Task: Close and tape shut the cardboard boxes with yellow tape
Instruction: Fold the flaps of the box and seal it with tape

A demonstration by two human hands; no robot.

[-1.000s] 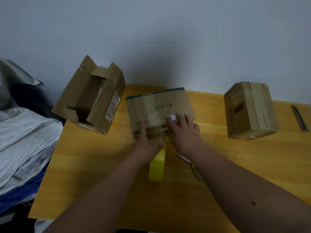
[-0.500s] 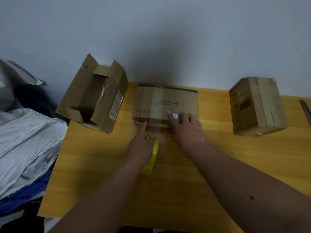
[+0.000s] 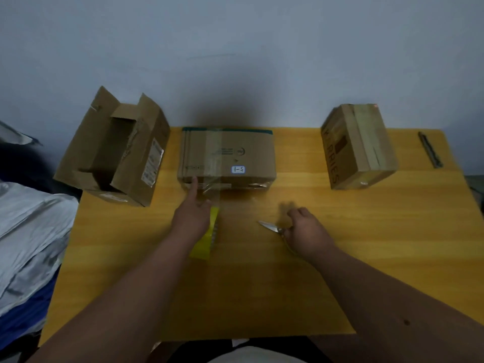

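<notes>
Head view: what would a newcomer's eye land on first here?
The middle box at the table's far edge, a strip of tape running from it to the yellow tape roll by the left hand. Next, the right hand closing on scissors, and the open box at far left.
</notes>
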